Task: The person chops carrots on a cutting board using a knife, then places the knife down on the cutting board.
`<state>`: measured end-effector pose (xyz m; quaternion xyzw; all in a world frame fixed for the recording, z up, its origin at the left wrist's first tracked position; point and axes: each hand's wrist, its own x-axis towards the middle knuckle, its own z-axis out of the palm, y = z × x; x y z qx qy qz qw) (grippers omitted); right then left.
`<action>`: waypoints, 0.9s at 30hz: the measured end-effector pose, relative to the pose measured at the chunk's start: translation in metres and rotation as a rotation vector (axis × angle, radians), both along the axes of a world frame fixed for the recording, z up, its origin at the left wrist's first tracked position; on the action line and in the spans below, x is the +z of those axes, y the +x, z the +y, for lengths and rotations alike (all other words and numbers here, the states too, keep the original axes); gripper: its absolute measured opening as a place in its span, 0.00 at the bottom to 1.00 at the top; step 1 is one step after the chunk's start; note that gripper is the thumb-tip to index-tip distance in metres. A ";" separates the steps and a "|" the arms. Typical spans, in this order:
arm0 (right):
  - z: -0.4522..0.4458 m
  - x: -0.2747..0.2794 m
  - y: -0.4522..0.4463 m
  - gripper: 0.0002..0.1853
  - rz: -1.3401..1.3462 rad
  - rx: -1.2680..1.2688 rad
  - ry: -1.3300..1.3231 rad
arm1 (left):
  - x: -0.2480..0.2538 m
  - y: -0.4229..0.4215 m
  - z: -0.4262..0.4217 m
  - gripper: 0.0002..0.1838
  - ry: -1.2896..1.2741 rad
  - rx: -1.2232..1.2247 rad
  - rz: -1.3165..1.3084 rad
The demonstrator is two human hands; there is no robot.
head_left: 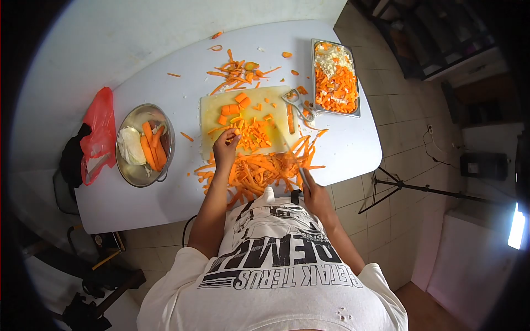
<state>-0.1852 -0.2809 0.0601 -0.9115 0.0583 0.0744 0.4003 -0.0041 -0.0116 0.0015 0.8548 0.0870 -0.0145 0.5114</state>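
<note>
My left hand (225, 145) is over the near left part of the cutting board (211, 107), its fingertips closed on a small piece of carrot (237, 132). Cut carrot pieces (254, 135) are heaped right beside those fingers, and thicker carrot chunks (229, 110) lie farther up the board. My right hand (313, 194), at the table's near edge, is closed around the handle of a knife (303, 176). The blade points up and left toward the board and is hard to make out. Between both hands spreads a pile of carrot peelings (256, 172).
A metal bowl (121, 160) at left holds whole carrots (150, 144) and a cabbage piece (130, 144). A peeler (298, 104) rests at the board's right edge. Beyond it stands a metal tray (338, 113) of chopped vegetables. A red plastic bag (99, 132) and tripod (395, 182) flank the table.
</note>
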 end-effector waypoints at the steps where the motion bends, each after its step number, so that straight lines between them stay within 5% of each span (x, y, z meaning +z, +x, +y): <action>1: 0.003 0.003 -0.003 0.29 0.011 0.028 0.019 | 0.001 0.001 -0.002 0.18 0.034 -0.034 -0.040; 8: 0.002 0.009 -0.015 0.26 0.074 -0.112 0.039 | -0.009 0.016 -0.058 0.15 0.086 -0.247 -0.086; 15: -0.010 0.013 -0.007 0.27 0.068 -0.173 0.047 | -0.001 0.026 -0.114 0.18 0.490 -0.439 -0.046; 22: -0.005 0.014 -0.008 0.27 0.119 -0.147 0.095 | -0.010 0.027 -0.039 0.14 0.347 -0.052 -0.201; 27: -0.003 0.019 0.001 0.27 0.145 -0.078 0.112 | -0.030 0.020 0.020 0.13 0.377 -0.033 -0.207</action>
